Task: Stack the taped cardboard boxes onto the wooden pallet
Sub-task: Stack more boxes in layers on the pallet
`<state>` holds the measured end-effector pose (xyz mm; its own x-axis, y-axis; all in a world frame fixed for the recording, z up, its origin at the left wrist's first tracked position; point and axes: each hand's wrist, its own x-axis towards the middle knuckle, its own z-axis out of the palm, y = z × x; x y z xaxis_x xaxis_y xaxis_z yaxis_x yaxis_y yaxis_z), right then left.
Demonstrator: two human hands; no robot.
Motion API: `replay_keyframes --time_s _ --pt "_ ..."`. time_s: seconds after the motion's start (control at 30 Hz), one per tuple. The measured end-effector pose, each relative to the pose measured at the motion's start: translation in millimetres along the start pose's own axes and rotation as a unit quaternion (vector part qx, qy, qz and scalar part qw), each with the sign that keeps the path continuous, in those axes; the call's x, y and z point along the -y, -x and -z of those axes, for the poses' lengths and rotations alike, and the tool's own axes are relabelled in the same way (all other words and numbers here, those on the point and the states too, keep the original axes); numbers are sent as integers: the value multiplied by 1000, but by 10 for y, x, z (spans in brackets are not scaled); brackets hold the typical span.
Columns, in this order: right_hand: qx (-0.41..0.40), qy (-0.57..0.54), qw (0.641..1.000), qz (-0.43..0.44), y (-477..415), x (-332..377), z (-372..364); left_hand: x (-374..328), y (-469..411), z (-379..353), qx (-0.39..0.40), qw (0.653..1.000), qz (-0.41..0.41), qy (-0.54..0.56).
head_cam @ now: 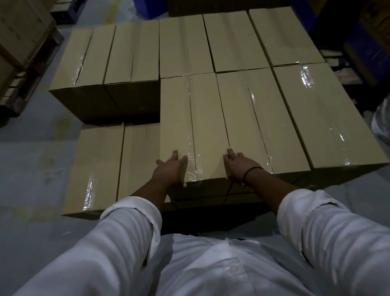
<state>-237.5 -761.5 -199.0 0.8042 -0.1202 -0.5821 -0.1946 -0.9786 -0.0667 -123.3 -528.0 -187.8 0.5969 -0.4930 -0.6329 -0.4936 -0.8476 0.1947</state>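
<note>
Head view: your left hand [171, 170] and right hand [237, 165], fingers laid flat, press the near end of a taped cardboard box [192, 124] lying in the top layer, touching the neighbouring box [257, 119] at right.

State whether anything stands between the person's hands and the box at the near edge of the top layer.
Nothing visible does: the left hand and right hand both rest on the near end of the box.
</note>
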Motion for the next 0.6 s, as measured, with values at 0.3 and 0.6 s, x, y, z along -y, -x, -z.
replay_keyframes --time_s 0.3,0.6 --pt "-8 -12 1000 -7 23 3 -14 -53 65 2 -6 1000 0 11" --pt "-31 -41 999 6 230 26 -113 -112 193 -13 -2 1000 -2 26"
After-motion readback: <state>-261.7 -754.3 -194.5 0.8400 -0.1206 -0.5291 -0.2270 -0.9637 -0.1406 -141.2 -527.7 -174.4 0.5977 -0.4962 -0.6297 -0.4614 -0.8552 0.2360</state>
